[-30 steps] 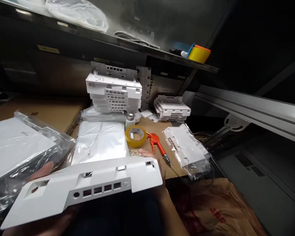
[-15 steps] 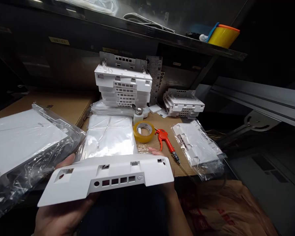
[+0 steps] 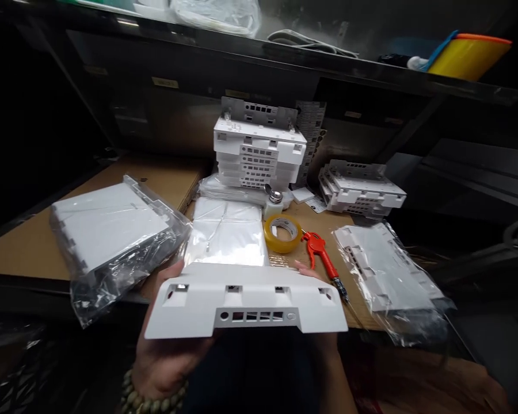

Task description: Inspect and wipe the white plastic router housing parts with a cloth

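Between both hands I hold a white plastic router housing (image 3: pixel 250 293), its slotted port edge turned toward me. My left hand (image 3: pixel 166 351) wraps round its left end, the thumb at the back corner and the fingers beneath. At the right end my right hand (image 3: pixel 323 339) grips it, mostly hidden behind the shell, with fingertips showing over the back edge. Just beyond the housing lies a pile of clear plastic bags (image 3: pixel 227 233). Right of the bags are a yellow tape roll (image 3: pixel 284 233) and a red air blow gun (image 3: pixel 322 256).
A stack of white housings (image 3: pixel 259 149) stands at the back, with a smaller stack (image 3: pixel 360 187) to its right. Bagged housings lie at left (image 3: pixel 107 224) and right (image 3: pixel 388 267). A small pump bottle (image 3: pixel 274 204) sits behind the tape. An overhead shelf (image 3: pixel 224 54) crosses above.
The view has swung left, so the bench things appear farther right. The housing has turned more level and square to me, still in both hands.
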A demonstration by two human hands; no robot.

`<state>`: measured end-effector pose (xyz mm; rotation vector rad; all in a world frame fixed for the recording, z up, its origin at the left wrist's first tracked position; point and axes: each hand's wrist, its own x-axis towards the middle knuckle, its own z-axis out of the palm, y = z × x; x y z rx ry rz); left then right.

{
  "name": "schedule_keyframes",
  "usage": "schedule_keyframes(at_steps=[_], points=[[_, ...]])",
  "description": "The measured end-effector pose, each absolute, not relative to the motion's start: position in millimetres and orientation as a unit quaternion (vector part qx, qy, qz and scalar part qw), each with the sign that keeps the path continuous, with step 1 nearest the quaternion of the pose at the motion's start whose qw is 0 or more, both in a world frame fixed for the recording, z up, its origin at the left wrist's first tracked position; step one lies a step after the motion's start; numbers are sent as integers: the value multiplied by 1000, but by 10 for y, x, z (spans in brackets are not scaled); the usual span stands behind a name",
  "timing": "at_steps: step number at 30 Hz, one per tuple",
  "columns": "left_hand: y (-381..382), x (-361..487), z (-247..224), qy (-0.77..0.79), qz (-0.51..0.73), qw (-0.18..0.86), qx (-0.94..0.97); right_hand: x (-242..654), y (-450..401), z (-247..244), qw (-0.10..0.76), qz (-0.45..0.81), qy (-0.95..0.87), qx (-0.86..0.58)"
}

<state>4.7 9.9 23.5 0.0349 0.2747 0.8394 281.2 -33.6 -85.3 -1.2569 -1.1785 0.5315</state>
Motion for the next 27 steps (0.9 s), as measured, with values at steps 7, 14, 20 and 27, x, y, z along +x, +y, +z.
schedule_keyframes(at_steps=[7, 14, 20, 27], points=[[136, 173, 384, 88, 385, 917, 48, 2841, -348, -744, 612, 213, -504, -571], [189, 193, 152, 62, 423, 888, 169, 2821, -436, -486, 666, 416, -258, -563], [252, 65, -83, 59, 415, 874, 246, 2749, -623, -331, 678, 468, -228, -519], [239, -100, -470, 166, 507, 790, 302, 2776, -760, -370, 683, 449, -239, -524]])
